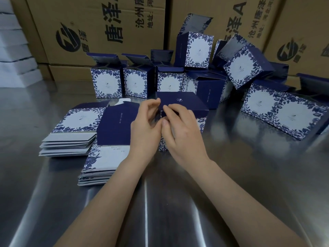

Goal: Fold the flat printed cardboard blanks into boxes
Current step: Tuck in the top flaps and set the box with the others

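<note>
The box (185, 102) looks light, its thin card easy to crease. The left hand (145, 125) and right hand (181, 131) pinch its front edge; better to hold near the folds.

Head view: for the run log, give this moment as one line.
stage: folding box | left hand: pinches box edge | right hand: pinches box edge | flat blanks: stacked at left
</note>
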